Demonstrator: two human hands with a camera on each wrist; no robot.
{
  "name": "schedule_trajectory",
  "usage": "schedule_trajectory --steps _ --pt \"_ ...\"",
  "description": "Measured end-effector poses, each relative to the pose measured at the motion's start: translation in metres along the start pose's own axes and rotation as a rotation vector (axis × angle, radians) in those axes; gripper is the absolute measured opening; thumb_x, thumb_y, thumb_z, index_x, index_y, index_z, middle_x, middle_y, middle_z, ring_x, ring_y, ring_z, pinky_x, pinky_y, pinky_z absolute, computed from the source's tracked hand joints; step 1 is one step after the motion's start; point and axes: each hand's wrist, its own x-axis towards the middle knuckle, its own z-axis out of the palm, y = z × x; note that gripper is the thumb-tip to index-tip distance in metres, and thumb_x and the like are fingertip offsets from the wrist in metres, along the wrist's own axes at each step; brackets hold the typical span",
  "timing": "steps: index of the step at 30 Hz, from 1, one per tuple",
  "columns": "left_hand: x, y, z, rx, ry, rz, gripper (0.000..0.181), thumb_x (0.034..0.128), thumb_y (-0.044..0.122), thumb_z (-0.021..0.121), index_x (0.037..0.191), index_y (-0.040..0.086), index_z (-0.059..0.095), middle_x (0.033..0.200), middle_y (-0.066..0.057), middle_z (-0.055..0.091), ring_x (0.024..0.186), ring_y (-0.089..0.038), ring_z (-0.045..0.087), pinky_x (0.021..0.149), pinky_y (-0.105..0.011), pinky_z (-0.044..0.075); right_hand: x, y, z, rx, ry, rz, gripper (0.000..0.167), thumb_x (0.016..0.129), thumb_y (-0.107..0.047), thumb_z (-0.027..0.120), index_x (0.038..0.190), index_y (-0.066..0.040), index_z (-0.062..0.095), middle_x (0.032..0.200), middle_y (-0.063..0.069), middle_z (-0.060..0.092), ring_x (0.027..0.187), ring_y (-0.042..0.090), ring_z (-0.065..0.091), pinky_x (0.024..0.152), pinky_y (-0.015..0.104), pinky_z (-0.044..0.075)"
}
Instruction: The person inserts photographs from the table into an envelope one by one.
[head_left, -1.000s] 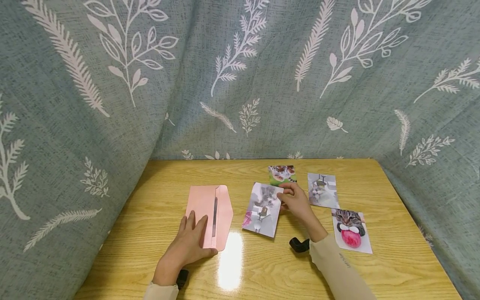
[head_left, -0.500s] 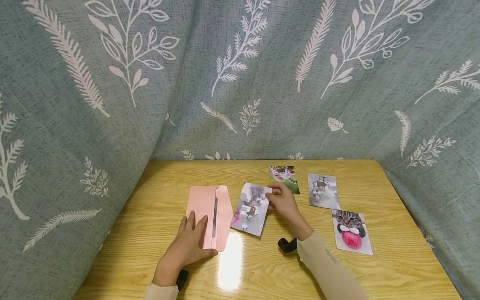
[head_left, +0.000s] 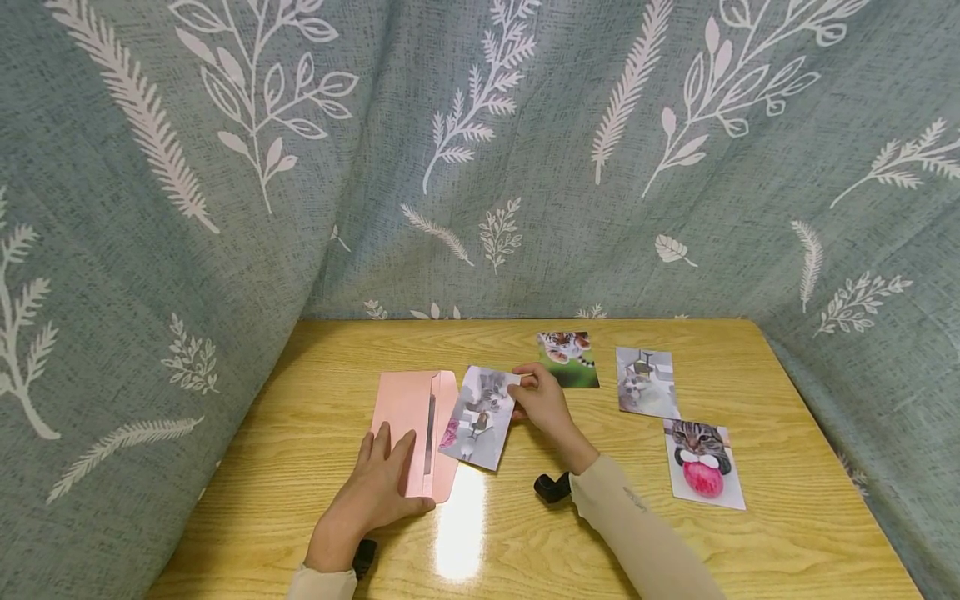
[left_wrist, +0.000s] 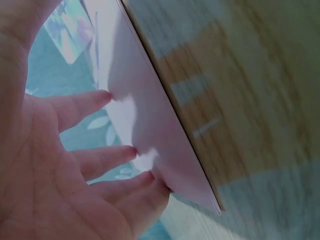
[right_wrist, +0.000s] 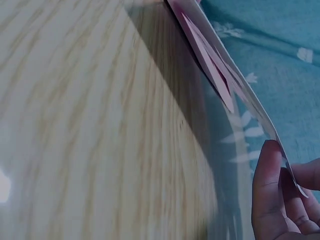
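Note:
A pink envelope (head_left: 401, 400) lies on the table with its flap to the right and a dark strip showing in its slot. My left hand (head_left: 371, 492) rests on its lower part, fingers spread and nearly straight; in the left wrist view the fingertips touch the envelope (left_wrist: 150, 110). My right hand (head_left: 546, 406) pinches the right edge of a grey cat photo card (head_left: 480, 417). The card's left side overlaps the envelope's flap. In the right wrist view the card (right_wrist: 260, 112) is seen edge-on, raised off the table, between the thumb and fingers of the hand (right_wrist: 287, 195).
A tiger card (head_left: 573, 367) lies behind my right hand. Farther right are a grey card (head_left: 647, 383) and a card with a cat and pink ball (head_left: 703, 475), their corners close together. A patterned curtain (head_left: 487, 167) hangs behind the wooden table (head_left: 555, 550).
My right hand has moved left with the cat photo card, from beside the envelope to over its flap. The tiger card is now fully uncovered. The left hand has stayed in place.

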Motion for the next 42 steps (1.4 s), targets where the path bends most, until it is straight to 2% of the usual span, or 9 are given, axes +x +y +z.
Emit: schedule_trajectory --steps 9,15,25,37,42 --pt "0.001 0.000 0.001 -0.008 -0.004 0.005 0.109 0.0706 0.055 0.087 0.155 0.008 0.036 0.159 -0.034 0.010 0.143 -0.057 0.007 0.102 -0.071 0.032 0.000 -0.001 0.016 -0.010 -0.043 0.013 0.033 0.095 -0.001 0.064 0.126 0.004 0.056 0.092 0.013 0.056 0.062 0.019 0.059 0.055 0.036 0.058" --pt "0.000 0.000 0.000 0.000 -0.006 -0.003 0.109 0.0701 0.055 0.087 0.155 0.008 0.037 0.159 -0.035 0.011 0.143 -0.058 0.008 0.102 -0.072 0.031 0.001 0.002 0.026 -0.008 -0.070 0.030 0.031 0.095 0.001 0.064 0.125 0.004 0.056 0.088 0.010 0.053 0.056 0.016 0.056 0.051 0.035 0.057" --pt "-0.001 0.001 -0.001 -0.006 -0.003 0.001 0.108 0.0705 0.055 0.087 0.155 0.008 0.037 0.159 -0.035 0.011 0.143 -0.058 0.008 0.101 -0.071 0.033 0.006 0.004 0.038 0.003 -0.122 0.056 0.033 0.094 0.000 0.063 0.126 0.004 0.055 0.091 0.012 0.053 0.056 0.017 0.058 0.052 0.037 0.058" --pt "0.000 0.000 0.000 -0.007 -0.006 0.001 0.108 0.0705 0.054 0.087 0.154 0.008 0.038 0.159 -0.035 0.012 0.143 -0.059 0.009 0.100 -0.071 0.034 0.009 0.001 0.056 -0.051 -0.152 0.060 0.031 0.095 -0.002 0.063 0.126 0.003 0.057 0.106 0.017 0.056 0.059 0.017 0.060 0.052 0.036 0.058" --pt "0.000 0.000 0.000 -0.002 0.002 0.013 0.107 0.0707 0.054 0.087 0.154 0.007 0.038 0.158 -0.035 0.013 0.142 -0.059 0.010 0.100 -0.071 0.034 0.011 -0.002 0.063 -0.071 -0.167 0.055 0.030 0.096 -0.003 0.063 0.125 0.002 0.057 0.101 0.015 0.056 0.056 0.018 0.060 0.051 0.036 0.057"
